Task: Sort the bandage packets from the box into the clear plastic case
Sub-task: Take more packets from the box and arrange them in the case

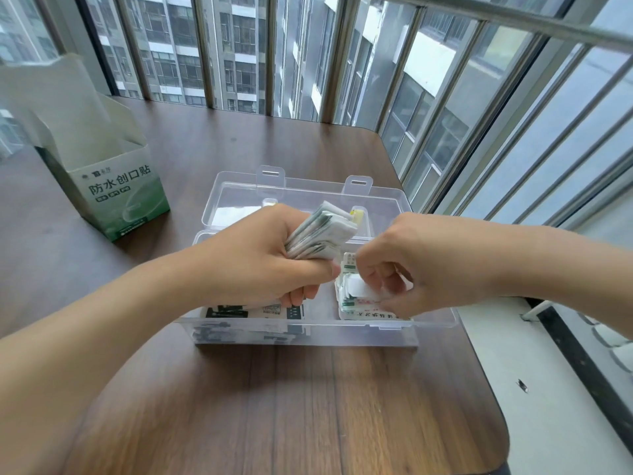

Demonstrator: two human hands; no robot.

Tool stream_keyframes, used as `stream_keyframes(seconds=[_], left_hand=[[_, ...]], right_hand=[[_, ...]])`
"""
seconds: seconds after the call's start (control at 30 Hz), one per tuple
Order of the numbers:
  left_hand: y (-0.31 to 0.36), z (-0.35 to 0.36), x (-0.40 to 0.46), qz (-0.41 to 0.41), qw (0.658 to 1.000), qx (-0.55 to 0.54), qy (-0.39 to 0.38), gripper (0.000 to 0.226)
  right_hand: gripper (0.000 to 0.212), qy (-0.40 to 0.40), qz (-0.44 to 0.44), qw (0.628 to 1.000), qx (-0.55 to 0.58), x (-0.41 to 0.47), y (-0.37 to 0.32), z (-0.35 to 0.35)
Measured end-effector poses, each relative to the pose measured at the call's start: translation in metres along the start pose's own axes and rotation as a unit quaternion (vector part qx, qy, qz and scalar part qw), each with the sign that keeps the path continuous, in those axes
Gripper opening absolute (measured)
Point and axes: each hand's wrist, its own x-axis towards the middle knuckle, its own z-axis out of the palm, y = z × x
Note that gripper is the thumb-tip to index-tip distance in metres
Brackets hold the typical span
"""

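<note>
Tabletop [308, 406] bare nearby. Left hand [260, 258], grip closed on packet bundle [322, 234]; right hand [407, 265] pinches one packet [359, 289] inside clear case [308, 332]. Mid-sorting; next, seat it flat.

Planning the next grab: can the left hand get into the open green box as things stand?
Probably not yet. The green box stands open-topped and unblocked, but the left hand grips a bundle of packets over the clear case.

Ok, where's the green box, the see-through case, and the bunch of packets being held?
green box [126, 197], head view, on its printed front face
clear plastic case [308, 334], head view, on its near wall
bunch of packets [322, 231], head view, on the fanned edges
</note>
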Motion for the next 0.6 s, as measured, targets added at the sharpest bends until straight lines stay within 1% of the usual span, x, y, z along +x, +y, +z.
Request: stream_keyframes(seconds=[0.07,0.13,0.2,0.27,0.33,0.47,0.6], left_hand=[[0.0003,0.0005,0.0007,0.002,1.000,-0.011,0.001,0.038],[-0.0005,0.0005,0.0007,0.003,1.000,-0.015,0.003,0.036],[-0.0020,-0.0001,0.0010,0.002,1.000,-0.018,0.005,0.035],[-0.0028,-0.0002,0.0007,0.002,1.000,-0.020,0.006,0.034],[-0.0023,-0.0003,0.0004,0.002,1.000,-0.021,0.005,0.034],[0.0000,0.0000,-0.0004,0.003,1.000,-0.012,0.001,0.037],[0.0004,0.0006,0.0000,0.000,1.000,-0.003,-0.004,0.038]], right_hand=[[0.030,0.013,0.016,1.000,0.010,0.0000,-0.0012,0.0022],[0.036,0.028,0.026,0.999,-0.018,0.0008,-0.0042,0.0061],[0.033,0.036,0.031,0.998,-0.045,0.0002,-0.0068,0.0074],[0.026,0.044,0.032,0.997,-0.047,-0.0026,-0.0072,0.0074],[0.025,0.050,0.031,0.998,-0.038,-0.0045,-0.0057,0.0071],[0.026,0.064,0.052,0.995,0.053,-0.0065,-0.0025,0.0089],[0.025,0.064,0.053,0.993,0.088,-0.0072,0.0003,0.0093]])
